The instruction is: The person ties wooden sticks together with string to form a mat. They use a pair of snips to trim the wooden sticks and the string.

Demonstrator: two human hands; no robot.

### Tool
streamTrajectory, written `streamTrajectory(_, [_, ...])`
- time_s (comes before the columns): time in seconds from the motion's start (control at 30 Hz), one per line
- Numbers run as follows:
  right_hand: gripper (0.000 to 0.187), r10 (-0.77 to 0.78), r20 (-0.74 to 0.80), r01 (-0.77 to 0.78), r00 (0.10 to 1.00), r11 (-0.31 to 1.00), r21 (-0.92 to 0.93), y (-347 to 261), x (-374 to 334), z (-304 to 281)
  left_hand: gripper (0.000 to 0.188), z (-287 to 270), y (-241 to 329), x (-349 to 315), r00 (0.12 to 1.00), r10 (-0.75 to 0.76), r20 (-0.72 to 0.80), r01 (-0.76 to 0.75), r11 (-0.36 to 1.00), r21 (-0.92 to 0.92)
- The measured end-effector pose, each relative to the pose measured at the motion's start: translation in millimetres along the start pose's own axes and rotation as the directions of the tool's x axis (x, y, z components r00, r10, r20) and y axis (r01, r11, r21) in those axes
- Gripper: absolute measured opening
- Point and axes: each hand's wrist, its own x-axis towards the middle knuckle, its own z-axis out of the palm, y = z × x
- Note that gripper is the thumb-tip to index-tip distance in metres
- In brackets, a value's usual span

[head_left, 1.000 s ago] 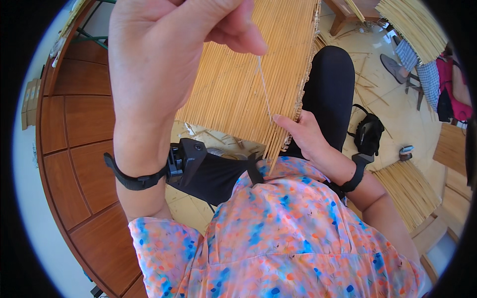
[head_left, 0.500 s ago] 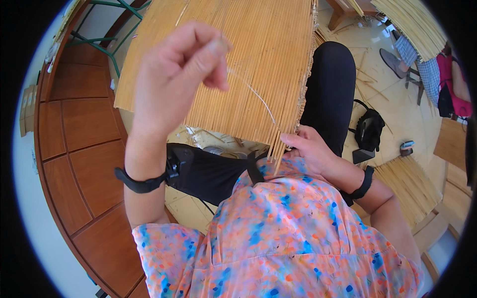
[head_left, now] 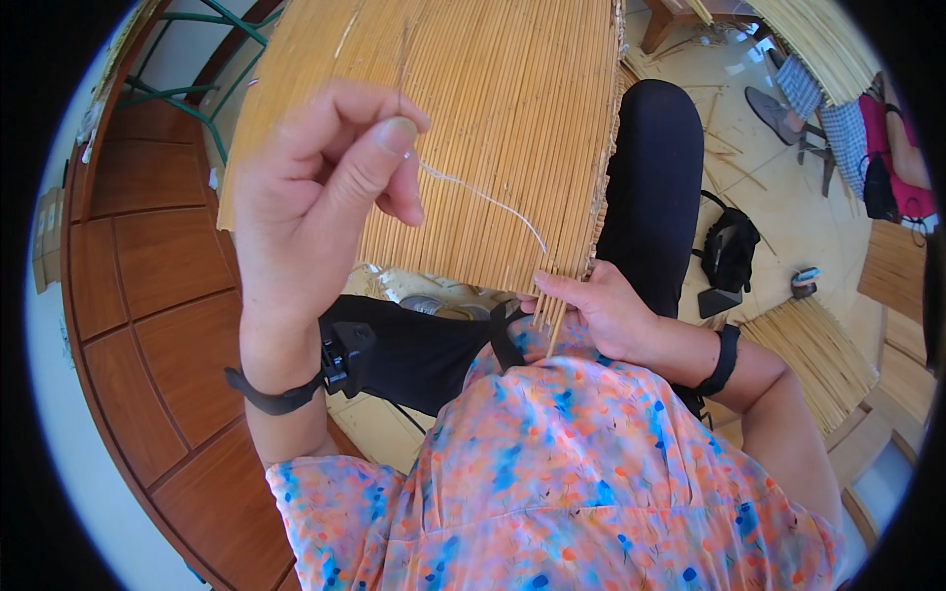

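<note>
A mat of thin yellow-brown reeds [head_left: 483, 128] lies across my lap, its stalks running away from me. Raised over its left part, my left hand [head_left: 335, 182] pinches a thin needle [head_left: 403, 64] that points away from me. White thread [head_left: 488, 197] hangs slack from those fingers down to the near edge of the mat. There my right hand [head_left: 601, 305] grips the near right corner, thumb on top, fingers hidden underneath. Several loose reed ends [head_left: 552, 320] stick out toward me beside that thumb.
Brown wooden panelled furniture [head_left: 163, 266] curves along the left, near green metal legs [head_left: 187, 94]. To the right, a black bag [head_left: 730, 251] and another reed mat [head_left: 813, 364] lie on the tiled floor. Another person [head_left: 897, 148] sits at the far right with a reed mat [head_left: 823, 44].
My left hand has moved a little nearer to me and left, and the needle now shows clearly. The thread has lengthened slightly. My right hand keeps its grip at the mat's corner.
</note>
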Motion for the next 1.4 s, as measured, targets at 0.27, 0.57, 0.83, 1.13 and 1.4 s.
streamTrajectory(0.27, [0.027,0.020,-0.077,-0.012,0.997,0.995,0.100,-1,-6,7,0.023,-25,3,24,0.957,0.286,-0.043,-0.290,0.946,-0.144])
streamTrajectory(0.57, [0.028,-0.009,-0.037,0.012,0.999,0.997,0.078,5,-2,3,0.027,-4,6,23,0.926,0.377,0.031,-0.360,0.904,-0.229])
streamTrajectory(0.83, [0.029,0.019,-0.103,-0.013,0.994,0.998,0.061,1,0,-1,0.026,-12,6,3,0.969,0.236,-0.074,-0.247,0.944,-0.220])
streamTrajectory(1.13, [0.029,-0.020,-0.106,0.024,0.994,0.999,0.037,-2,0,1,0.019,34,45,19,0.992,0.035,0.123,0.009,0.940,-0.342])
streamTrajectory(1.4, [0.034,-0.162,-0.164,0.148,0.973,0.984,-0.099,2,8,9,0.014,171,39,-6,0.774,0.104,0.624,0.501,0.501,-0.706])
